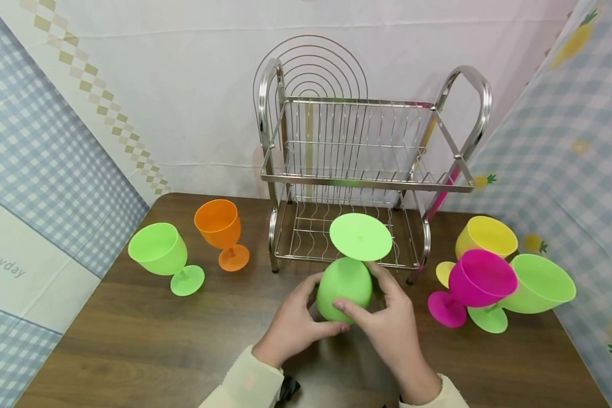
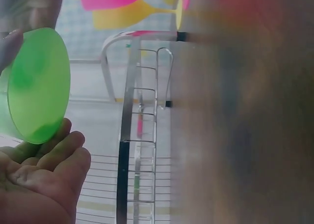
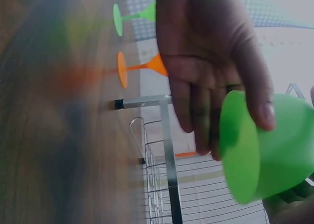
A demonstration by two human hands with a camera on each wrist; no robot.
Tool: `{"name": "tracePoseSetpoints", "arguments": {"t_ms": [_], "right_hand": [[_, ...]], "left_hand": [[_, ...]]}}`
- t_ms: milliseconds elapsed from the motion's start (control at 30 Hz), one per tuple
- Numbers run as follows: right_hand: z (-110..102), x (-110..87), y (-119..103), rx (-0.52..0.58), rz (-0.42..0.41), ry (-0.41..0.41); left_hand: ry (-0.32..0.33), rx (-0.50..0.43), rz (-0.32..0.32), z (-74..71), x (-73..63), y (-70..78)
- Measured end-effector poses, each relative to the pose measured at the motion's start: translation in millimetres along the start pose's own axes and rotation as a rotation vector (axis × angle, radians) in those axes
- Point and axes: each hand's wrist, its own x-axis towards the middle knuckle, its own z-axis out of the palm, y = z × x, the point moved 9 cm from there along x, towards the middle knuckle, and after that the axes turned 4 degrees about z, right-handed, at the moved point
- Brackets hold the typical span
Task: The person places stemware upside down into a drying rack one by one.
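In the head view, the left hand [image 1: 290,328] and the right hand [image 1: 390,328] hold between them the inverted green goblet [image 1: 344,283], with its foot upward. At its 12 o'clock stands the steel rack [image 1: 367,183]; the foot hides a part of its lower front, and I cannot tell if they touch. An orange goblet [image 1: 219,231] is near 10 o'clock, and a lime goblet [image 1: 163,256] at 9. At 3 o'clock, a magenta goblet [image 1: 481,280] partly covers a yellow goblet [image 1: 487,233] and a pale green goblet [image 1: 545,283].

In the left wrist view, the left hand is below the bowl, the rack toward 4 o'clock from it.

In the right wrist view, the right thumb lies on the bowl's outside, and the rack is at 9 o'clock.
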Motion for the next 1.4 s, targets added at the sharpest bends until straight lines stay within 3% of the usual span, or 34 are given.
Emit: {"name": "tracePoseSetpoints", "arguments": {"t_ms": [167, 433, 667, 767, 1100, 1267, 1400], "right_hand": [[0.1, -1.7, 3.3, -0.027, -0.012, -0.009], [-0.9, -1.9, 2.1, -0.012, -0.026, -0.016], [-9.1, 0.8, -1.2, 0.001, -0.005, 0.007], [-15.8, 3.9, -2.3, 0.016, 0.015, 0.014], [-32.7, 4.3, -8.6, 0.056, 0.056, 0.018], [-41.4, 3.4, -18.3, 0.055, 0.034, 0.017], [-50.5, 5.3, -30.4, 0.034, 0.006, 0.016]], "left_hand": [[0.015, 0.025, 0.026, -3.4, 1.7, 5.3], [-0.018, 0.070, 0.022, -1.3, 0.9, 5.1], [-0.003, 0.007, 0.046, -15.3, -2.0, 5.8], [0.063, 0.047, 0.047, -30.6, -3.1, 4.0], [0.399, 0.200, 0.107, -95.7, 2.9, -5.0], [0.477, 0.197, 0.041, -115.8, 10.2, -23.6], [0.493, 0.139, -0.019, -124.0, 17.8, -39.0]]}}
